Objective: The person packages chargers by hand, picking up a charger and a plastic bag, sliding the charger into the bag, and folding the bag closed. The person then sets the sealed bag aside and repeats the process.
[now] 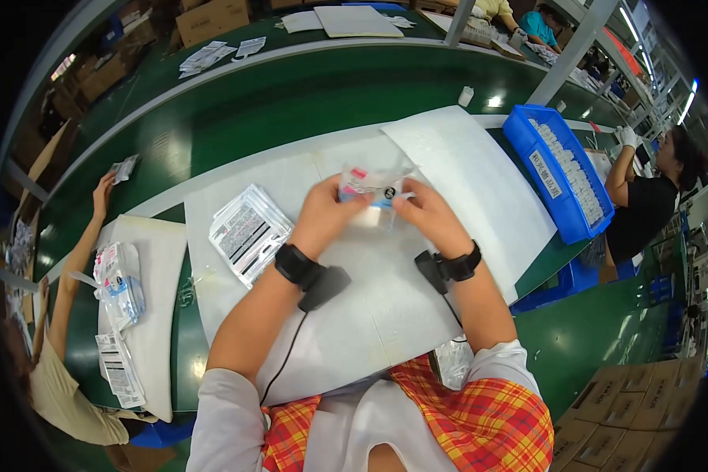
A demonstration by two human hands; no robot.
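My left hand (326, 214) and my right hand (426, 214) hold one small clear plastic packet (374, 187) between them, above a white foam sheet (354, 307) on the green workbench. The packet has pink, blue and white contents showing through. Each hand pinches one side of it with thumb and fingers. Both wrists wear black straps with a small black device, and a cable runs down from the left one. A stack of clear bags with printed black-and-white labels (248, 232) lies on the sheet just left of my left hand.
A blue bin (558, 169) full of small white parts stands at the right. A green conveyor belt (291, 94) runs across the back. A person at the left reaches over packets (118, 283); another person (653, 197) sits at the right. Cardboard boxes (621, 409) sit low right.
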